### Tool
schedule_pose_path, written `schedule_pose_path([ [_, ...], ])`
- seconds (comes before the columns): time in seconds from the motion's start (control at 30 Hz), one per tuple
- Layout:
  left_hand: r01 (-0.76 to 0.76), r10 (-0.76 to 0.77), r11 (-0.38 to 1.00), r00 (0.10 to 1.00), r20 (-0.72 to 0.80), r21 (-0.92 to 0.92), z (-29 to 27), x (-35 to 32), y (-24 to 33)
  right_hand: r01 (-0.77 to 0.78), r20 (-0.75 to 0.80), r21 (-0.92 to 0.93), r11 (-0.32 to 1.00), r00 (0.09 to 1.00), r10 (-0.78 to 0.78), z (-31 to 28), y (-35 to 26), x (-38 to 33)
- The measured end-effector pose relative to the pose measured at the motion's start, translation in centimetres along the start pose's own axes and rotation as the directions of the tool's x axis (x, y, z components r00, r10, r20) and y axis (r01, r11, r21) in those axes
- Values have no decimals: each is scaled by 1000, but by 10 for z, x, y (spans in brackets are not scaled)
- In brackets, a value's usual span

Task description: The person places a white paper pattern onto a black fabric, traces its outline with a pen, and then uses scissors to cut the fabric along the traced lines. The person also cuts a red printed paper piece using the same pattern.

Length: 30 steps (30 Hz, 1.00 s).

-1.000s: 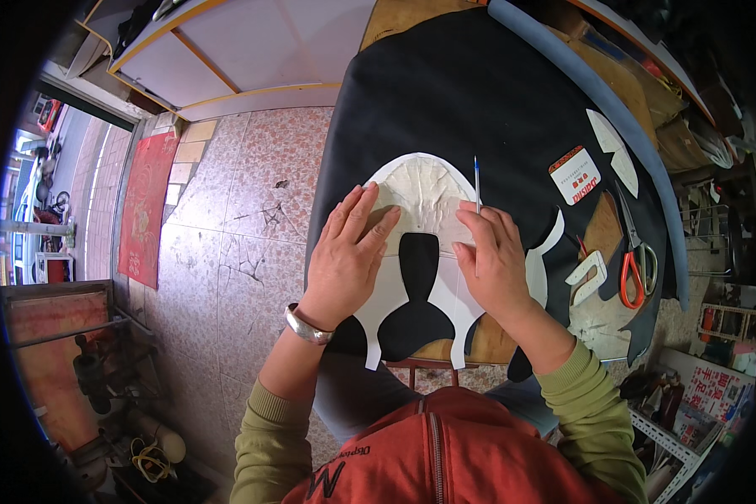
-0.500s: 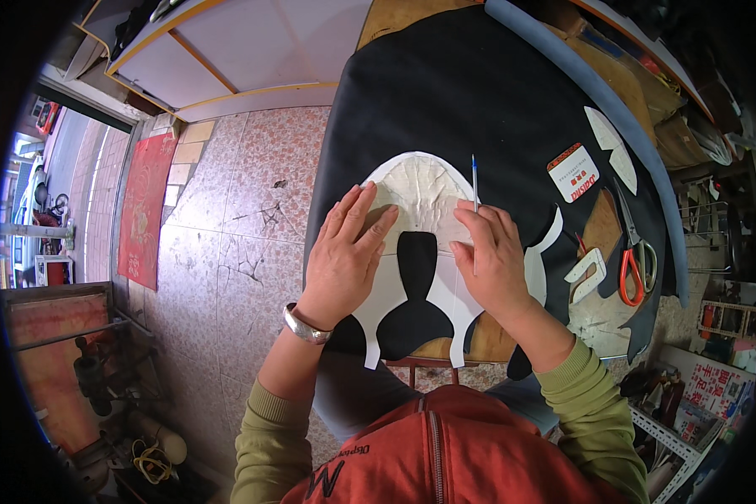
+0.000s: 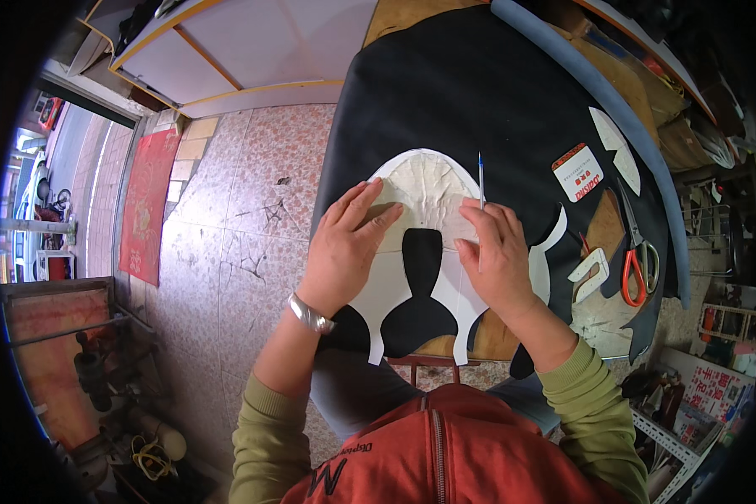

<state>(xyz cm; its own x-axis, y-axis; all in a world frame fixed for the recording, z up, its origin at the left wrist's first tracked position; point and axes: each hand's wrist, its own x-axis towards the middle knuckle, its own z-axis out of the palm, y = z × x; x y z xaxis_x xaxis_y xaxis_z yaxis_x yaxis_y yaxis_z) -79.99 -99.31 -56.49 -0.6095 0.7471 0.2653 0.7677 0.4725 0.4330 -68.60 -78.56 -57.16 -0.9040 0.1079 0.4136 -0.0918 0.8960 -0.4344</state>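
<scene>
A wrinkled cream sheet (image 3: 427, 189) with a rounded top lies on a white paper pattern (image 3: 376, 290) with two curved legs. Both rest on black leather-like material (image 3: 445, 92), which shows dark through the gap between the legs. My left hand (image 3: 349, 248) lies on the left side of the cream sheet, fingers stretched and thumb apart. At the right edge of that sheet, my right hand (image 3: 497, 256) touches it with thumb and index finger bent. A slim pen (image 3: 480, 183) stands up from between its fingers, blue end away from me.
To the right lie scissors with orange handles (image 3: 634, 277), a white card (image 3: 577, 172), a white pointed template (image 3: 617, 155) and a small white piece with a slot (image 3: 590, 273). A grey-blue roll (image 3: 601, 92) borders the table's far right. Tiled floor (image 3: 252, 185) is at the left.
The whole view has shifted slightly. Both hands stay on the cream sheet in nearly the same places, and the pen remains in my right hand.
</scene>
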Motion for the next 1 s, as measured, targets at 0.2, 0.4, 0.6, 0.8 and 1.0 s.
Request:
schedule_pose_path([
  [0.2, -163, 172, 983, 979, 113, -90, -28, 17, -27, -1, -7, 25, 1000, 1000, 1, 0, -1, -1],
  [0.4, -192, 217, 970, 960, 174, -151, -36, 24, -36, 10, -21, 24, 1000, 1000, -9, 1, -2, 0],
  [0.6, -127, 124, 992, 980, 157, 13, -30, 17, -5, -11, -18, 33, 999, 1000, 12, 0, 0, -1],
  [0.8, 80, -77, 997, 993, -94, 21, 3, 4, 37, -1, -12, 3, 1000, 1000, 1, 2, 1, -1],
  [1.0, 120, -120, 993, 991, -65, -8, 28, 1, 60, -9, -32, 39, 999, 999, 10, 3, -1, -1],
])
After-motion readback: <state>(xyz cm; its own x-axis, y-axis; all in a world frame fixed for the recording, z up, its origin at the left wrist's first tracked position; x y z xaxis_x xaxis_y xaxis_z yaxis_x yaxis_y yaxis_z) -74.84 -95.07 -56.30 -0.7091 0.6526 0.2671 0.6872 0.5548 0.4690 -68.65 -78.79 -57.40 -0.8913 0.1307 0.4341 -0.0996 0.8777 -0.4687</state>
